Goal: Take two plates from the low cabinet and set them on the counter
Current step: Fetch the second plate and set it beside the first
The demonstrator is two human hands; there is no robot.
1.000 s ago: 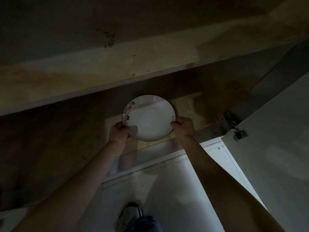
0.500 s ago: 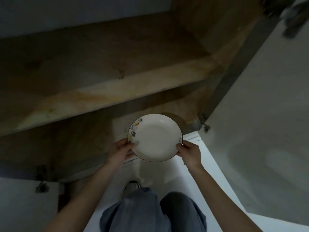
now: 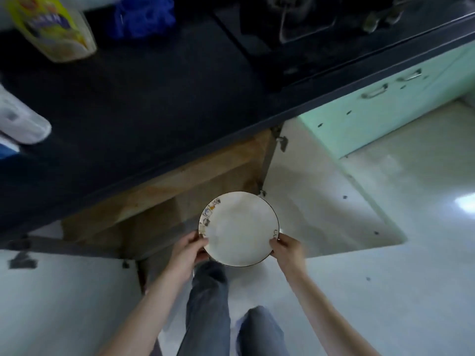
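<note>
1. Plate [image 3: 239,228]: white, round, dark thin rim line, small coloured figures printed along its left edge and a small mark at its right edge. Held face up in the air in front of the open low cabinet, below the counter edge, above the person's knees. Nothing lies on it. Whether a second plate sits beneath it cannot be told.
2. Left hand [image 3: 189,249]: closed on the plate's lower left rim, thumb on top, fingers under.
3. Right hand [image 3: 288,249]: closed on the plate's lower right rim, thumb on top, fingers under.
4. Low cabinet [image 3: 180,199]: open, brown wooden interior with one shelf board; the visible part of the inside holds no items, the deeper part is dark.
5. Cabinet door, right [image 3: 321,196]: white, swung open, hinge at its top inner corner.
6. Cabinet door, left [image 3: 64,299]: white, swung open.
7. Counter [image 3: 144,104]: dark top, directly above the cabinet.
8. Yellow bottle [image 3: 54,27]: on the counter, far left; blurred, contents unreadable.
9. Blue item [image 3: 142,16]: on the counter beside the bottle; blurred.
10. Gas hob [image 3: 295,24]: black, at the counter's right.
11. Clear container [image 3: 21,122]: at the left edge, blurred; contents cannot be told.
</note>
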